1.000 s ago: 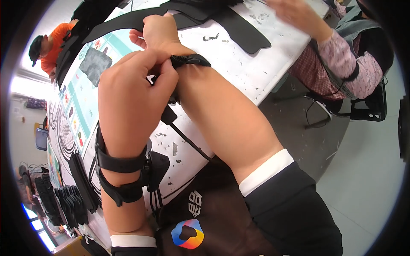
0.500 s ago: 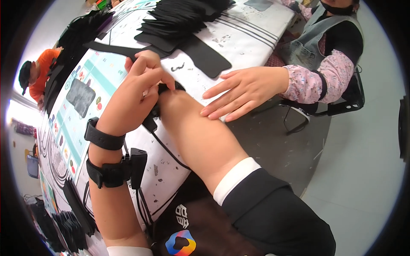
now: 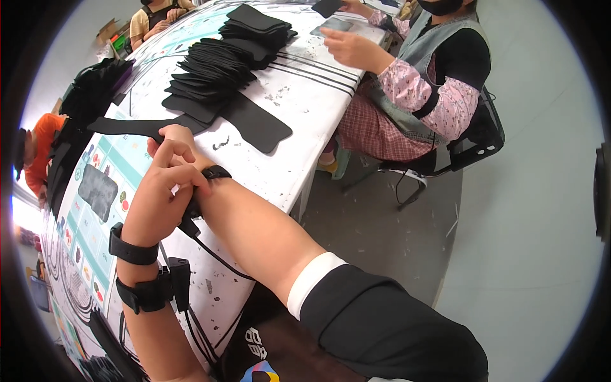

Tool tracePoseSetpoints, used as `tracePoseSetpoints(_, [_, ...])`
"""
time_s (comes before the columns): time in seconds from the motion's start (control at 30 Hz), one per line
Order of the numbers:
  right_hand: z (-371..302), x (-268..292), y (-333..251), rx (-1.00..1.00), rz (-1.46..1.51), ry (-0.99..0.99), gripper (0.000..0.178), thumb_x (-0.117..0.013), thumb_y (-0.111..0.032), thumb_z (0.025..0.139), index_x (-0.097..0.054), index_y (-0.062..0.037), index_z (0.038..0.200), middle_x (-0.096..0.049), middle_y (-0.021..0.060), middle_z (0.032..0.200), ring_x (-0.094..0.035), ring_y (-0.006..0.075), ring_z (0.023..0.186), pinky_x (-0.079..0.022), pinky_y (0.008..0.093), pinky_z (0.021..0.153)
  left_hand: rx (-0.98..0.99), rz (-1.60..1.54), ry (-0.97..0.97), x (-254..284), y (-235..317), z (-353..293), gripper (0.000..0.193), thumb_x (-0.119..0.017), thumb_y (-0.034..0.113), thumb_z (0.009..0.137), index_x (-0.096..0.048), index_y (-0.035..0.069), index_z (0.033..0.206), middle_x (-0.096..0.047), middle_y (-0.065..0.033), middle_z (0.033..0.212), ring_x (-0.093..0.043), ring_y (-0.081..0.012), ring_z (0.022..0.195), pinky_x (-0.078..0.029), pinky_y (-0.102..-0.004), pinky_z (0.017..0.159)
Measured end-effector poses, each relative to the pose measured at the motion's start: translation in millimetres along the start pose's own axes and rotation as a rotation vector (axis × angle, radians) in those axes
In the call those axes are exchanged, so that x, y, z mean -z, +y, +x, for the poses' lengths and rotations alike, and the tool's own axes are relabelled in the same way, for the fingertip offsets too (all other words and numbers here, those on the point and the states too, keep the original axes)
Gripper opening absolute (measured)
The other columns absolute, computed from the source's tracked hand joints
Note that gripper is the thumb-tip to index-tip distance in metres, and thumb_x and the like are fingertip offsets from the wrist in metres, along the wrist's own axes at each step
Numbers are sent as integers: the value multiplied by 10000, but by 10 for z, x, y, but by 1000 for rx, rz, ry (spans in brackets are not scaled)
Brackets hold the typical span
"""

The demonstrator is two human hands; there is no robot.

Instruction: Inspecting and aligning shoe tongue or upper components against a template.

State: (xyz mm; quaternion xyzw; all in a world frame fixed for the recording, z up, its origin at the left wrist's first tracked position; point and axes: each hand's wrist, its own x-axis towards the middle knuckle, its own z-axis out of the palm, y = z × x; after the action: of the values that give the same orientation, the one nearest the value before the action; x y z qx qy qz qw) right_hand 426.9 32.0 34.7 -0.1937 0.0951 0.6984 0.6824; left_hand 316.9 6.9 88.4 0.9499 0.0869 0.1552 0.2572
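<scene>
My left hand is curled over my right wrist, its fingers bent and pressed at the black wrist strap there. Most of my right hand lies behind the left one, and its fingers are hidden. It is over the table, by a long black flat piece. Two black straps circle my left wrist and forearm, the lower one carrying a small black box. A black cable runs from the right wrist toward me.
Stacks of black flat pieces lie on the white table, with one loose black piece nearer. A grey pad rests on a printed sheet. At right a co-worker sits on a black chair; others are across the table.
The co-worker's hand has drawn back from my right forearm to the far side of the table. The view has shifted to the right; my hands stay together at the right wrist.
</scene>
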Motion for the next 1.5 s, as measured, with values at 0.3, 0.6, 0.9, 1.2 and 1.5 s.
tracePoseSetpoints(0.3, [-35, -148, 180, 210, -56, 51, 214, -396, -147, 870, -344, -38, 1046, -499, 119, 816, -531, 147, 643, -450, 282, 541, 1, 9, 15, 50, 72, -87, 200, -503, -125, 653, -613, 36, 698, -460, -53, 927, -520, -187, 804, -421, -286, 784])
tracePoseSetpoints(0.6, [325, -100, 166, 280, -63, -10, 128, -419, -60, 850, -352, -64, 959, -499, 106, 812, -517, 148, 572, -503, 253, 478, -89, 244, 193, -105, 355, -138, 147, -563, -34, 669, -515, 39, 787, -523, -113, 717, -538, -306, 697, -431, -371, 629])
tracePoseSetpoints(0.9, [155, -172, 337, 367, -350, -45, 117, -423, -94, 890, -384, -70, 998, -501, 90, 872, -527, 155, 624, -501, 261, 534, -125, 437, 242, -311, 602, -320, 153, -556, -39, 649, -478, 34, 758, -483, -118, 626, -488, -300, 583, -406, -370, 555])
tracePoseSetpoints(1.2, [78, -280, 639, 427, -753, -169, 250, -410, -139, 903, -363, -22, 1119, -532, 111, 930, -553, 144, 609, -496, 244, 509, -333, 280, 48, -131, 867, -622, 314, -618, -24, 603, -561, 50, 903, -539, -62, 708, -563, -240, 701, -459, -338, 639])
tracePoseSetpoints(1.5, [132, -228, 706, 410, -783, -233, 580, -424, -121, 886, -137, 9, 1373, -531, 160, 957, -549, 157, 542, -500, 260, 468, -47, 326, 95, 203, 767, -1086, 286, -639, -13, 635, -537, 57, 892, -572, -74, 741, -549, -275, 696, -428, -365, 650])
